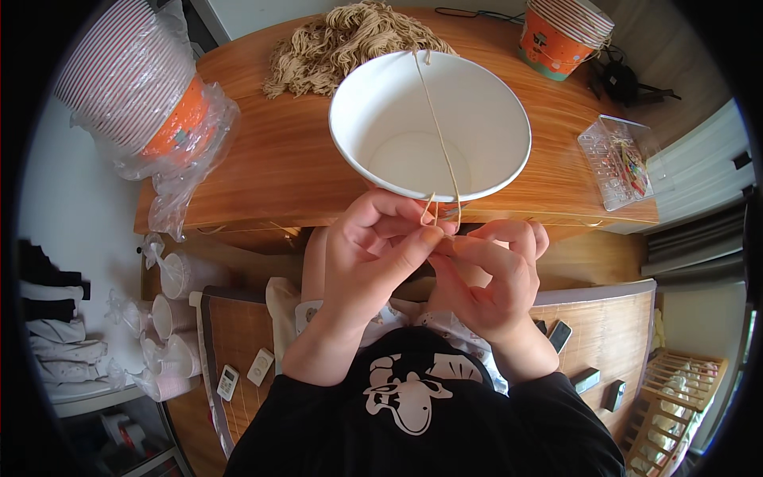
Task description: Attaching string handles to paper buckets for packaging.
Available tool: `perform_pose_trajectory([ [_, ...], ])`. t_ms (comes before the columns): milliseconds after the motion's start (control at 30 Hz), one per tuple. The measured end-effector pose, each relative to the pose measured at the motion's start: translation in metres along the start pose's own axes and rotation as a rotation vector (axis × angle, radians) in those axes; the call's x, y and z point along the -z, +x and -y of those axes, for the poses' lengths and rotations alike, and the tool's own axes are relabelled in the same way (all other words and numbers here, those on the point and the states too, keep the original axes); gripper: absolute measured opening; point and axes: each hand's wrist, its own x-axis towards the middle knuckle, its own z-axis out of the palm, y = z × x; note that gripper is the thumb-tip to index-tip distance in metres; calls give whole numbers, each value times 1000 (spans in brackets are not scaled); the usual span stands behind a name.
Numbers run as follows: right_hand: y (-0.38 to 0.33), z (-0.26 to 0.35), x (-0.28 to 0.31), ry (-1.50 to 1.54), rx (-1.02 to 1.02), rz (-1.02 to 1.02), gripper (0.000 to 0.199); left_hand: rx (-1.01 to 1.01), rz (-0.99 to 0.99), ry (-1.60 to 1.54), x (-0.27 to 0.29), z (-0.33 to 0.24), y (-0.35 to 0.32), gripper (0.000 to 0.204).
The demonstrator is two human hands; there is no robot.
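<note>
A large paper bucket (pixel 373 119), white inside, tilts toward me at the near edge of the wooden table (pixel 254 159). A thin beige cord (pixel 439 131) runs from its far rim across the mouth to the near rim. Just below that rim, my left hand (pixel 366 254) pinches the cord between thumb and fingers, close against the bucket. My right hand (pixel 497 274) pinches it too, its fingertips meeting the left thumb. Loops of cord stand up between the fingers. The exact crossing of the strands there is partly hidden.
Behind the bucket lies a heap of beige cords (pixel 342 48). Stacked orange buckets stand at far left (pixel 175 119), in plastic wrap, and far right (pixel 552 44). A clear plastic box (pixel 612 163) sits at the table's right. Remotes (pixel 228 382) and a phone (pixel 559 335) lie beside me.
</note>
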Motion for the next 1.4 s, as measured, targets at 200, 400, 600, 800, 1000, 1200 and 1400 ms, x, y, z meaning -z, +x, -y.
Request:
perform_pose_trajectory([
  [200, 2, -2, -2, 98, -78, -64, 50, -6, -9, -6, 1, 3, -1, 13],
  [400, 13, -3, -2, 66, -46, -90, 40, 8, -2, 8, 4, 1, -2, 14],
  [600, 18, -2, -1, 56, 4, -106, 36, -31, -8, 150, 5, -1, -5, 14],
  [800, 20, 3, 0, -1, 74, -43, 45, -166, 28, 224, 4, -5, -5, 15],
  [1000, 15, 3, 2, 41, 36, -16, 47, 119, 101, 86, 8, -15, -4, 21],
  [1200, 16, 3, 2, 33, 29, -12, 45, 65, 32, 34, 7, -7, -4, 18],
  [1400, 32, -1, -7, 5, 72, -110, 39, -183, -39, 200, 7, 0, -1, 13],
])
